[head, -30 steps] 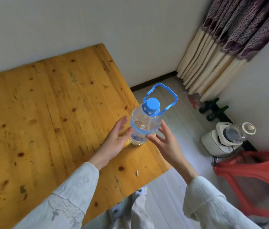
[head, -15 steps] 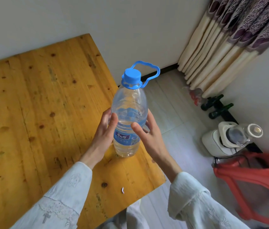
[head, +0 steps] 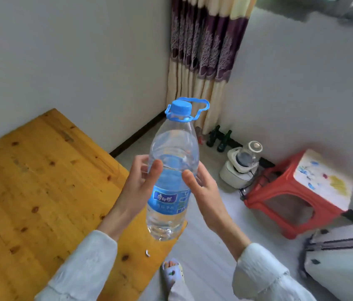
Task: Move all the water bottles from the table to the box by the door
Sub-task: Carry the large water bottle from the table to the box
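Single head view — close, looking forward and down over hands (head: 166,187).

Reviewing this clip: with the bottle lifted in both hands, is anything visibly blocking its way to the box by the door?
Cannot be settled: neither box nor door is in view. Both hands, left and right, hold the water bottle clear of the table. A red stool and a white appliance stand on the floor to the right.

Bottle (head: 172,181) upright between left hand (head: 137,187) and right hand (head: 203,192), above surface (head: 41,192) right edge. Stool (head: 297,196) on floor (head: 203,253) at right, appliance (head: 240,166) just behind it, curtain (head: 206,51) in far corner.
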Tool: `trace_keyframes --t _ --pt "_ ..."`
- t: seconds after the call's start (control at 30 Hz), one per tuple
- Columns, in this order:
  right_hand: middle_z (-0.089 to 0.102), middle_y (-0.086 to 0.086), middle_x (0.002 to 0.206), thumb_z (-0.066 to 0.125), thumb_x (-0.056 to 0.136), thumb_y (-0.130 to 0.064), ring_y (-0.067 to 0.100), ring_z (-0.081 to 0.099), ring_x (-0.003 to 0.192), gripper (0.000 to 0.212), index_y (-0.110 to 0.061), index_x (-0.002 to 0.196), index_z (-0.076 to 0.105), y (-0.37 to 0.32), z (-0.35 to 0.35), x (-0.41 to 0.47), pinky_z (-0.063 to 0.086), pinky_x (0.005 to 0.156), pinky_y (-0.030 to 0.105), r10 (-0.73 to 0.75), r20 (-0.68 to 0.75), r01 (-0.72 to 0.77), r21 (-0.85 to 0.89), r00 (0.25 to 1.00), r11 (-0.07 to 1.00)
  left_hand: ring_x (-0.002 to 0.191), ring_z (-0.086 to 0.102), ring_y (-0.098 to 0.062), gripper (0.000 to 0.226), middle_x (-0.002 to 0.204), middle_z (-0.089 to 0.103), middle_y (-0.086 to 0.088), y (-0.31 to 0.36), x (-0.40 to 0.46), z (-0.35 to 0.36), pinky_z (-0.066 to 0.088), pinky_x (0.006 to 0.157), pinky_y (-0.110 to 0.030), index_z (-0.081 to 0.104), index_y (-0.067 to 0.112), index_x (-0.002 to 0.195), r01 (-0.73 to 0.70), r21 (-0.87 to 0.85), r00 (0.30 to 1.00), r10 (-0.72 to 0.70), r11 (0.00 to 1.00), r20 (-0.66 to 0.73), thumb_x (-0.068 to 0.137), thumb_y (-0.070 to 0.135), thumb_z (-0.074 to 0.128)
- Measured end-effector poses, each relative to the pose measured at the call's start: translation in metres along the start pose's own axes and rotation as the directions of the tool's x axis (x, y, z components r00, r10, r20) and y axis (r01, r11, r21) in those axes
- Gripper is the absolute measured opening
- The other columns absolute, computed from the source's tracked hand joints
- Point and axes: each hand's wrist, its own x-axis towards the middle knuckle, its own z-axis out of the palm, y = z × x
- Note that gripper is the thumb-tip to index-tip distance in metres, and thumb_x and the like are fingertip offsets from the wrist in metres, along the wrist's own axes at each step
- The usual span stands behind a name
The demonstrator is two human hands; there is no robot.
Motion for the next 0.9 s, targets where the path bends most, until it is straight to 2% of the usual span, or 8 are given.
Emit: trace_keyframes --t 0.07,0.17,0.3,0.43,0.57,0.67,0.8,0.9 --pt "0.068 -0.011 0.111 0.057 0.074 -0.049 0.009 0.061 0.106 0.040 -0.036 0.112 0.057 -0.023 -0.020 -0.027 0.047 0.094 0.033 -0.051 -0.095 0.051 0.003 0.994 0.999 0.070 0.058 0.009 0.057 0.085 0.058 0.005 0.027 -0.007 0.022 0.045 0.061 -0.007 0.046 0.016 0.104 -0.075 0.016 0.994 0.073 0.997 0.086 0.071 0.062 0.041" --pt "0.070 -0.013 0.107 0.057 0.078 -0.042 0.006 0.063 0.101 0.032 -0.034 0.109 0.058 -0.050 -0.056 -0.076 0.049 0.084 0.024 -0.106 -0.233 0.109 0.002 0.967 0.994 0.074 0.056 0.001 0.052 0.086 0.057 0.001 0.062 -0.025 0.065 0.046 0.065 -0.012 0.047 0.016 0.105 -0.171 0.064 0.960 0.152 0.983 0.236 0.079 0.060 0.044" --pt "0.069 -0.009 0.110 0.064 0.066 -0.061 0.008 0.065 0.100 0.060 -0.030 0.116 0.056 -0.081 -0.107 -0.154 0.051 0.076 0.019 -0.165 -0.436 0.170 -0.027 0.885 0.985 0.065 0.054 0.013 0.047 0.083 0.056 0.003 0.098 -0.060 0.138 0.042 0.059 -0.004 0.047 0.028 0.093 -0.244 -0.033 0.857 0.231 0.969 0.460 0.072 0.069 0.045" --pt "0.072 -0.010 0.103 0.066 0.056 -0.069 0.008 0.067 0.095 0.069 -0.029 0.112 0.058 -0.106 -0.163 -0.246 0.052 0.072 0.017 -0.212 -0.627 0.224 -0.060 0.750 0.973 0.060 0.055 0.014 0.036 0.086 0.057 -0.001 0.127 -0.111 0.226 0.041 0.053 -0.004 0.046 0.032 0.089 -0.286 -0.079 0.715 0.268 0.955 0.646 0.071 0.063 0.042" --pt "0.072 -0.013 0.101 0.066 0.057 -0.069 0.006 0.067 0.095 0.063 -0.033 0.108 0.060 -0.124 -0.219 -0.355 0.051 0.071 0.014 -0.266 -0.770 0.249 -0.144 0.580 0.958 0.072 0.059 0.002 0.041 0.088 0.057 0.003 0.155 -0.187 0.319 0.042 0.053 -0.004 0.047 0.038 0.090 -0.292 -0.159 0.539 0.299 0.943 0.787 0.064 0.068 0.041" --pt "0.071 -0.012 0.104 0.066 0.059 -0.066 0.007 0.066 0.097 0.062 -0.032 0.110 0.060 -0.133 -0.259 -0.447 0.050 0.072 0.014 -0.275 -0.839 0.236 -0.181 0.469 0.955 0.065 0.060 0.011 0.041 0.083 0.060 0.007 0.170 -0.260 0.391 0.043 0.051 -0.005 0.049 0.038 0.088 -0.273 -0.238 0.409 0.337 0.932 0.848 0.064 0.070 0.042" --pt "0.069 -0.009 0.111 0.063 0.061 -0.068 0.008 0.064 0.103 0.065 -0.033 0.116 0.056 -0.135 -0.308 -0.570 0.051 0.080 0.018 -0.273 -0.901 0.157 -0.232 0.337 0.960 0.065 0.059 0.013 0.036 0.079 0.061 0.010 0.176 -0.363 0.479 0.047 0.053 -0.008 0.049 0.039 0.080 -0.253 -0.292 0.283 0.359 0.922 0.889 0.065 0.070 0.041" --pt "0.068 -0.012 0.112 0.061 0.073 -0.056 0.003 0.063 0.103 0.052 -0.033 0.119 0.054 -0.132 -0.336 -0.652 0.049 0.076 0.011 -0.265 -0.938 0.123 -0.242 0.224 0.962 0.070 0.061 0.012 0.037 0.083 0.062 0.009 0.179 -0.438 0.535 0.050 0.060 -0.016 0.049 0.036 0.084 -0.210 -0.322 0.158 0.357 0.923 0.921 0.067 0.068 0.040"
